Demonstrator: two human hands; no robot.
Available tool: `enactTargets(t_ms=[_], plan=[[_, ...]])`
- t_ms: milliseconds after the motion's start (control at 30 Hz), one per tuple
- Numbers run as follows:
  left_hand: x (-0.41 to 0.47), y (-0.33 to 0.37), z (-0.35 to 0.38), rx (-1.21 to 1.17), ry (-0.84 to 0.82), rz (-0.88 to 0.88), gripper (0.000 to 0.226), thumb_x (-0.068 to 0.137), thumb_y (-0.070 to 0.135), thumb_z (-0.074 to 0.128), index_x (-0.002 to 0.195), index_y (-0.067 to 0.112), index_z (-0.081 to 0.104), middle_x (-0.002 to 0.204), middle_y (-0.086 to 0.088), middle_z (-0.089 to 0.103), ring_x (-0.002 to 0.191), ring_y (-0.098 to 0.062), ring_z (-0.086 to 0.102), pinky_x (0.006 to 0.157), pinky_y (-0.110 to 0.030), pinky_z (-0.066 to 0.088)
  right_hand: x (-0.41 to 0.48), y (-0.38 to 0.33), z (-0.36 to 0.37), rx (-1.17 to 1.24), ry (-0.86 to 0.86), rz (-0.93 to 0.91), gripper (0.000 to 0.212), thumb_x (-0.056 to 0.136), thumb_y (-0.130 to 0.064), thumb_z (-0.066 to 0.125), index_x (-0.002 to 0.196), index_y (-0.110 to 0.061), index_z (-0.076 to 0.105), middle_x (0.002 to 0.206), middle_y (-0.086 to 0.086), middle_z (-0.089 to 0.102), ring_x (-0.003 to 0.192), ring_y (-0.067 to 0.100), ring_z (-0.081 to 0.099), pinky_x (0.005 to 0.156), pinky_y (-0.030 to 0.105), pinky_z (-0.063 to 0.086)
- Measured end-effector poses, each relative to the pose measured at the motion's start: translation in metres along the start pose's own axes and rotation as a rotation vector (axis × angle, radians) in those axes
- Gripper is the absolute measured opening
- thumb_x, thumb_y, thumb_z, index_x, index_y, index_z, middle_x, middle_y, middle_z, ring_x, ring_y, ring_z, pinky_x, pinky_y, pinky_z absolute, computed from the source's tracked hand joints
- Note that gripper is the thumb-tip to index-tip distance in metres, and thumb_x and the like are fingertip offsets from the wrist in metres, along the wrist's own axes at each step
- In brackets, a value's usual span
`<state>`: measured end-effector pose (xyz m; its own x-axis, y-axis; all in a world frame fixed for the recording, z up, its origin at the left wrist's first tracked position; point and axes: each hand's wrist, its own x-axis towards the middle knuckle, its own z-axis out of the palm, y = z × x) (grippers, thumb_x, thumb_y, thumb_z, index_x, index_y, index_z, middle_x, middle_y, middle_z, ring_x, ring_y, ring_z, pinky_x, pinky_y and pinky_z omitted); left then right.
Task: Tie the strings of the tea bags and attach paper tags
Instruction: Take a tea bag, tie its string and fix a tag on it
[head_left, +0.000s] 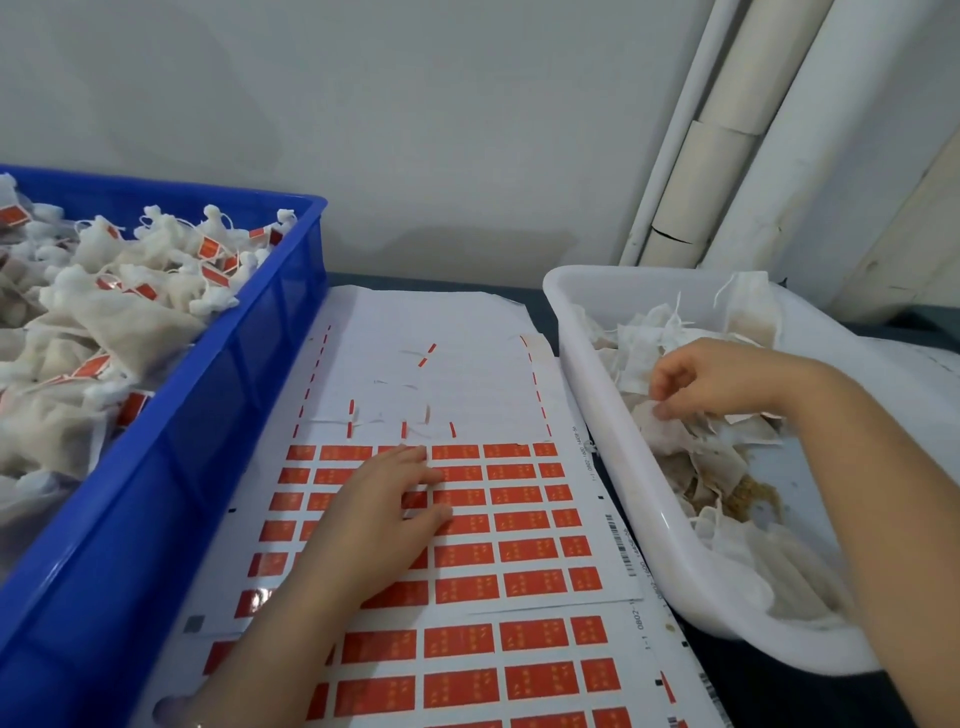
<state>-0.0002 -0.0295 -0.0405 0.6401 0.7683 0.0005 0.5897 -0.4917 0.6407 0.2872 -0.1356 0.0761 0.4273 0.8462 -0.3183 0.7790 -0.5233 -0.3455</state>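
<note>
Plain pale wall (415, 104) behind a dark tabletop (431, 280), cream pipes (727, 156) rising at right.

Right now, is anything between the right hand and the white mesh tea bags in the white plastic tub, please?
Nothing visible: the right hand is inside the white plastic tub, pinching a white mesh tea bag.

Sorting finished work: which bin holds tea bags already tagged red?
The blue crate on the left; its bags carry red tags, bags in the white tub show none.
</note>
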Motion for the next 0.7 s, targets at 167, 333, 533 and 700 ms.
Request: enactTargets(t_ms=[167,333,533,700], plan=[[0.0005,0.0002,-0.0003,0.000,0.001,0.001,0.038,0.088,0.039,0.058,0.126,0.035,0.053,0.146,0.016,0.036,0.135,-0.006,0.030,0.109,-0.033,0.029,-0.0034,0.0078,-0.0001,0.370,0.018,0.008,0.025,0.082,0.014,0.052,0.089,-0.006,0.064,0.062,0.009,0.064,0.050,0.013,0.058,0.047,0.021,0.047],[-0.0002,0.0015,-0.0017,-0.007,-0.001,-0.002,0.038,0.088,0.038,0.057,0.125,0.034,0.053,0.145,0.016,0.036,0.135,-0.007,0.030,0.109,-0.033,0.029,-0.0060,0.0044,0.0009,0.365,0.008,0.005,0.032,0.080,0.005,0.059,0.097,-0.018,0.073,0.073,0.000,0.060,0.052,0.002,0.059,0.050,0.012,0.046],[-0.0002,0.0019,-0.0022,-0.014,0.002,0.006,0.036,0.088,0.038,0.058,0.124,0.034,0.054,0.145,0.016,0.037,0.135,-0.007,0.031,0.108,-0.034,0.030,-0.0045,0.0000,0.0020,-0.020,0.061,0.031,0.023,0.067,-0.035,0.080,0.085,-0.031,0.067,0.094,-0.012,0.060,0.059,0.007,0.061,0.059,0.022,0.046],[-0.0005,0.0005,-0.0010,-0.027,0.003,0.005,0.035,0.088,0.039,0.058,0.123,0.034,0.055,0.144,0.016,0.038,0.134,-0.007,0.033,0.108,-0.033,0.031,-0.0115,0.0010,-0.0042,0.146,0.193,-0.022,0.018,0.078,-0.006,0.071,0.079,-0.024,0.071,0.064,-0.011,0.062,0.054,0.008,0.056,0.062,0.027,0.052]])
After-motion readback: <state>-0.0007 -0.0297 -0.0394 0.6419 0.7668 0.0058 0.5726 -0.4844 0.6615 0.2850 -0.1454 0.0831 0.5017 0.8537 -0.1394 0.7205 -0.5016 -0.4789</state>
